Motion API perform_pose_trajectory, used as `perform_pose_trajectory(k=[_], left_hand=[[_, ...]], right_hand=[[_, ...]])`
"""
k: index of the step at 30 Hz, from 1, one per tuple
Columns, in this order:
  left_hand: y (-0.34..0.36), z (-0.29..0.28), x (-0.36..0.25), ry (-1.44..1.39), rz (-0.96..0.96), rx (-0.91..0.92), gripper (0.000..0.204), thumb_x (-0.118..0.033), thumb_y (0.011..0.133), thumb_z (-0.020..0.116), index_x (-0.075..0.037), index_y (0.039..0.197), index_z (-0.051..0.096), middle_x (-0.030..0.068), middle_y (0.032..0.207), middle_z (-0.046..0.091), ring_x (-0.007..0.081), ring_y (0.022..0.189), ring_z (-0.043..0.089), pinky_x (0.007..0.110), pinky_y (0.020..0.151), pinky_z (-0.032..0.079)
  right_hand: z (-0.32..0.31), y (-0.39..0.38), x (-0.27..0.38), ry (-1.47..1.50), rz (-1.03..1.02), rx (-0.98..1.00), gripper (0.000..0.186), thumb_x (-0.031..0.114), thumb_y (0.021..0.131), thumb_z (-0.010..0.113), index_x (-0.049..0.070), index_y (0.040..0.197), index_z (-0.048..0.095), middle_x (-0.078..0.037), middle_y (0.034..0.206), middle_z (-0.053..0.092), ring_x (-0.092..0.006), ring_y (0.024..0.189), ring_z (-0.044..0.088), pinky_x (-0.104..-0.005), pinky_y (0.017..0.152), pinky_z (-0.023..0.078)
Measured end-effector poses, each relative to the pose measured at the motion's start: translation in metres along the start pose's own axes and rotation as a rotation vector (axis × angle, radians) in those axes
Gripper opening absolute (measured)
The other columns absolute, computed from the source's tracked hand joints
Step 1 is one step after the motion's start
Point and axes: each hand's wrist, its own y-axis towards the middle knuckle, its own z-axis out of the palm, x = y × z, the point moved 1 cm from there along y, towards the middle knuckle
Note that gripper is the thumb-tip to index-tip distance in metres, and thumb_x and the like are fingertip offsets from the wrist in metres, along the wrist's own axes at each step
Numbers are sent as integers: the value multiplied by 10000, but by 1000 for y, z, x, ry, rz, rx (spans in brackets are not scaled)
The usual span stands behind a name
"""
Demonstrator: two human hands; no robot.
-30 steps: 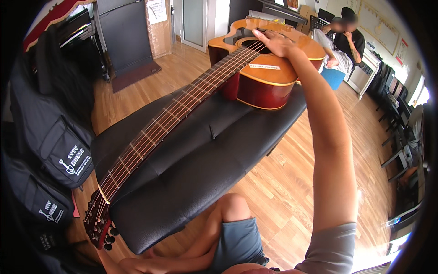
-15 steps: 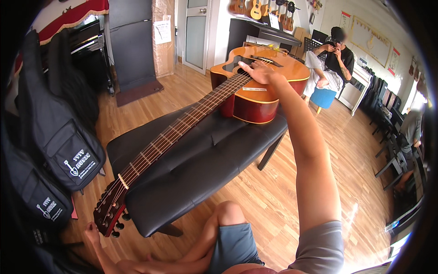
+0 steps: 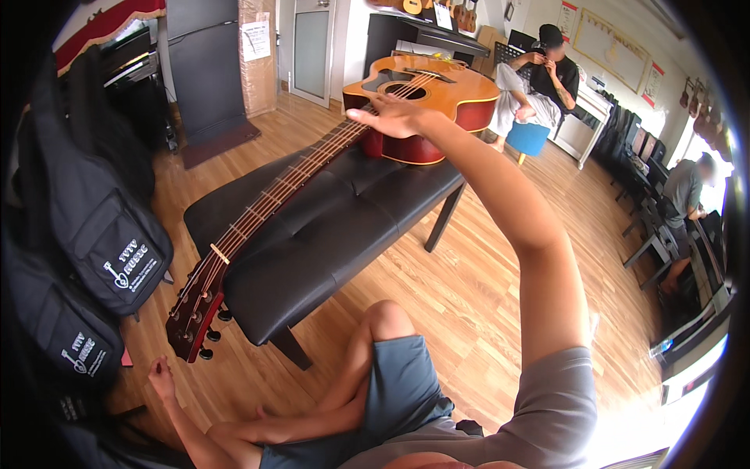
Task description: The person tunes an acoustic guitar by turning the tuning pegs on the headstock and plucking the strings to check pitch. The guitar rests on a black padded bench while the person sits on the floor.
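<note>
And here's the left head camera, wide and fisheyed, gazing down and forward: near, the wearer's shorts (image 3: 394, 379); beyond, the bench (image 3: 336, 227) and guitar (image 3: 461, 90); far left, a door (image 3: 314, 59); far right, a seated person (image 3: 541, 84).

In front of you, an acoustic guitar (image 3: 461, 90) lies face up, its glossy amber-topped body with dark red sides at the far end of the black padded worktop (image 3: 328, 234). Its strings run from the dark bridge, over the round soundhole, down the long neck (image 3: 285, 182), which slants toward your left; the dark headstock (image 3: 191, 316) juts past the worktop's edge.
</note>
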Motion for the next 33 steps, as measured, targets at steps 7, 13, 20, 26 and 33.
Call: perform_pose_trajectory(k=[7,13,20,26,33], left_hand=[[-5,13,-23,37,37,30,332,-321,1027,682,0,951,719,-44,662,500,47,578,420,255,513,320],[-13,18,-36,33,12,21,330,-323,1021,692,-2,955,723,-44,659,496,47,587,423,251,522,325],[-12,16,-21,9,12,-17,327,-320,1025,687,-8,933,721,-48,664,499,43,584,417,246,517,324],[-9,11,-12,24,2,-20,326,-321,1026,686,-12,930,720,-53,667,496,39,579,411,248,510,315],[-10,18,-14,102,-44,26,211,-166,1026,627,30,1035,704,-21,742,570,60,636,483,256,556,387]], right_hand=[[18,-77,100,-51,-214,-14,1235,927,884,149,-72,1608,210,-280,1695,140,-392,1597,53,-460,1307,94],[69,-131,178,84,-765,-311,1128,833,918,428,-128,1507,390,-337,1583,367,-449,1528,286,-477,1283,207],[56,-107,153,115,-964,-247,906,683,971,528,-38,1514,451,-225,1589,433,-378,1512,352,-464,1271,256],[35,-60,75,48,-704,-226,818,651,1034,434,-18,1500,485,-199,1584,455,-366,1509,362,-446,1266,271],[-1,-9,-37,13,-173,-174,950,786,999,252,36,1550,446,-191,1621,407,-347,1541,306,-429,1276,231]])
